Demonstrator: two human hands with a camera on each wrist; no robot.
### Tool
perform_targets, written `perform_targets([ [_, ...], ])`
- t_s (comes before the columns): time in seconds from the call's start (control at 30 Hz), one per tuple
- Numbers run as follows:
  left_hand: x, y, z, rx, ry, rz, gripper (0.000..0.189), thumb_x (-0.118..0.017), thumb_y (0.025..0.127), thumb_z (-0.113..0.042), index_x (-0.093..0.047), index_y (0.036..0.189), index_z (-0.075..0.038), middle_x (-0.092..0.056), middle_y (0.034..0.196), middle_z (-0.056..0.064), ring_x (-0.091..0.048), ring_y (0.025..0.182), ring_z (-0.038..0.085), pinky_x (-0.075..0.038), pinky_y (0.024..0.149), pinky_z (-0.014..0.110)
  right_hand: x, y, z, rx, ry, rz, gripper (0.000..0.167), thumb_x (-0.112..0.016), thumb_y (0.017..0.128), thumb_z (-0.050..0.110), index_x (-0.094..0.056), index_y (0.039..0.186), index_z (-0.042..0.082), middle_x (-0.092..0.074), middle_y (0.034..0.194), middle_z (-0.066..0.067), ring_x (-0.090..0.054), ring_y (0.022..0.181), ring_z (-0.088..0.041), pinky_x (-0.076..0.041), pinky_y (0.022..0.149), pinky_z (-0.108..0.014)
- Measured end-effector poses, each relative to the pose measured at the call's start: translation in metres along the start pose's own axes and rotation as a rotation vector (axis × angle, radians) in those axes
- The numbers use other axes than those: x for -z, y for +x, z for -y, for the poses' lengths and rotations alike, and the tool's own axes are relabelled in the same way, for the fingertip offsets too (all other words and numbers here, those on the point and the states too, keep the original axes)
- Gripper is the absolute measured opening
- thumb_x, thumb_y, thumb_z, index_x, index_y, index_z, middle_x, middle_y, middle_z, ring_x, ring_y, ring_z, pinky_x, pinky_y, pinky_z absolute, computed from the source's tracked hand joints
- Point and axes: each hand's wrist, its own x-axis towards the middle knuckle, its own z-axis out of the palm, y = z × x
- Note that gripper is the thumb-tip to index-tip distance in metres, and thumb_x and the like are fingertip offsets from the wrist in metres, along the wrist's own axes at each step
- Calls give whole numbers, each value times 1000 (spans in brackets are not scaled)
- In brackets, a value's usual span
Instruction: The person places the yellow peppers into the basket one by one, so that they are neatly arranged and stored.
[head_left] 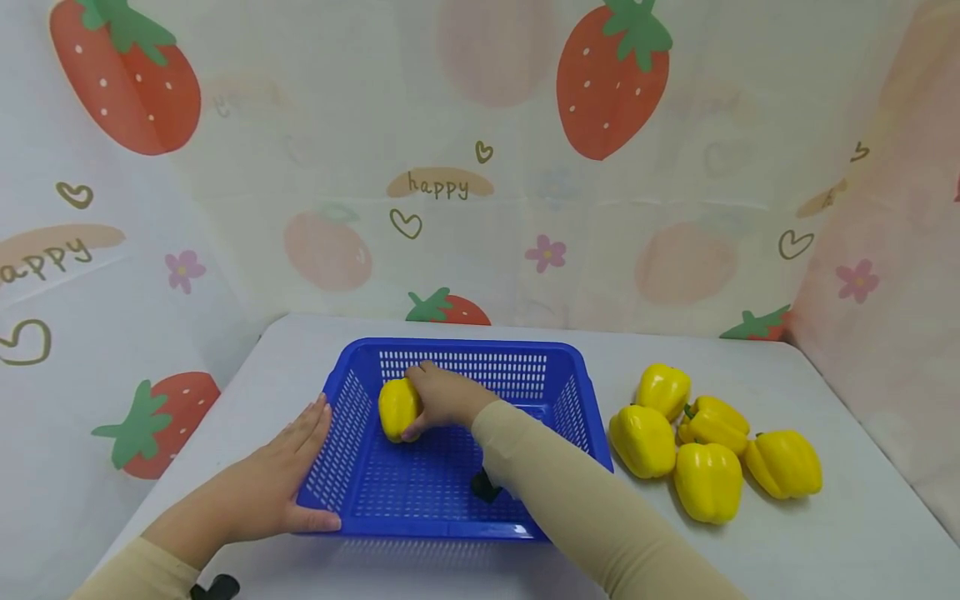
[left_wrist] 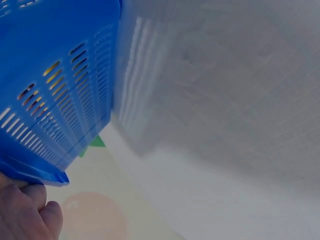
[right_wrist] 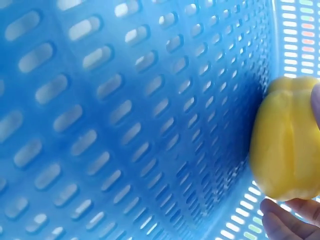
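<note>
A yellow bell pepper [head_left: 399, 410] is inside the blue plastic basket [head_left: 457, 530], near its left wall. My right hand [head_left: 444, 400] reaches into the basket and holds this pepper, thumb on the near side and fingers on the far side. In the right wrist view the pepper [right_wrist: 286, 140] is close to the slotted basket floor [right_wrist: 125, 120], with fingertips at its two ends. My left hand [head_left: 281, 483] rests along the basket's left rim, fingers straight and thumb at the near corner. The left wrist view catches that hand's curved fingers [left_wrist: 30, 212] by the rim.
Several yellow bell peppers [head_left: 708, 483] lie in a group on the white table [head_left: 847, 542], right of the basket. A strawberry-printed cloth [head_left: 517, 200] hangs behind the table and along both sides.
</note>
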Motion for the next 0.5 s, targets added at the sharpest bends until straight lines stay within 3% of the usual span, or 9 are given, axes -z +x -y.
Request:
perform_targets([
  [0.5, -2, 0, 1, 8, -1, -1, 125, -53, 62, -80, -2, 147, -4, -3, 153, 15, -11, 138, 33, -26, 104, 53, 6, 0, -4, -28, 34, 59, 93, -78, 63, 51, -37, 137, 14, -47, 124, -4, -47, 105, -15, -40, 98, -31],
])
